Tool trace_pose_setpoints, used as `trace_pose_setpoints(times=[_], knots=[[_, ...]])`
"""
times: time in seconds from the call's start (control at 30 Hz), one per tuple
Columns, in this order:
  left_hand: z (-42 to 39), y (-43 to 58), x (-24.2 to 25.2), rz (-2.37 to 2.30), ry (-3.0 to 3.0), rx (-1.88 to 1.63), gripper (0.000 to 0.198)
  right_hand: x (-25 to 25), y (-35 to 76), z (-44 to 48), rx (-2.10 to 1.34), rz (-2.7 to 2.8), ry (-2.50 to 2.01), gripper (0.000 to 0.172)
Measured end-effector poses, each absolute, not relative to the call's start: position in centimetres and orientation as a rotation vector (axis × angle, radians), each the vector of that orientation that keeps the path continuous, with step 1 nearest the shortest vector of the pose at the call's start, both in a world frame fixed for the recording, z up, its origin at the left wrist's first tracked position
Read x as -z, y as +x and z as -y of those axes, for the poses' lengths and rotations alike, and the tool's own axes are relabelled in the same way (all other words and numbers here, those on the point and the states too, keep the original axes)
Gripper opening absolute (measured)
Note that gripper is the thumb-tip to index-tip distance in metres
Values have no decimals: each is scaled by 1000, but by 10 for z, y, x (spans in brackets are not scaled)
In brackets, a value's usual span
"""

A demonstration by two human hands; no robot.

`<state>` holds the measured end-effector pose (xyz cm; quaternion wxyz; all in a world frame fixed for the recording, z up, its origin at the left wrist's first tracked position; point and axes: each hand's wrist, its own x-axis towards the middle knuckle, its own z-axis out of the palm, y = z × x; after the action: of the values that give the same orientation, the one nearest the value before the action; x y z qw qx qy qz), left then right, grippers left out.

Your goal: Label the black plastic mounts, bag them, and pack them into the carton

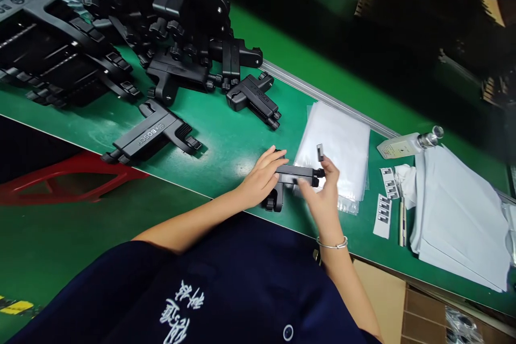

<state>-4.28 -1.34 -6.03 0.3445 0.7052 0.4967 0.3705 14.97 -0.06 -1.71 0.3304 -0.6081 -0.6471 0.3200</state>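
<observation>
My left hand (pixel 262 180) rests over the end of a black plastic Bosch-type bracket (pixel 296 173), fingers bent across it and holding it at the table's front edge. In my right hand (pixel 325 193) a small black-and-white label (pixel 320 152) stands at the tip of the index finger. The thumb lies lower, beside the bracket's near side, and is slightly blurred. Under the bracket's right end and the right hand lies a stack of clear plastic bags (pixel 341 142). To the left, another black bracket marked BOSCH (pixel 151 134) lies on the green table (pixel 217 140).
Several black brackets (pixel 181 70) are piled at the back left. At right are label sheets (pixel 382 216), a pen (pixel 402 221), a crumpled tissue (pixel 407 183), a bottle lying tilted (pixel 399 146) and white sheets (pixel 459 220). A red stool (pixel 72 174) stands below the table.
</observation>
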Motion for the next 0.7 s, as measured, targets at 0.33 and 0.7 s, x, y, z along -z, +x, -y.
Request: trace_pose_setpoints(times=[0.33, 0.7], knots=[[13, -44, 64, -1291, 1869, -997, 38, 6, 152, -5, -993, 1546, -1467, 19], [11, -47, 58, -1271, 1876, -988, 41, 12, 134, -5, -974, 1704, -1614, 22]])
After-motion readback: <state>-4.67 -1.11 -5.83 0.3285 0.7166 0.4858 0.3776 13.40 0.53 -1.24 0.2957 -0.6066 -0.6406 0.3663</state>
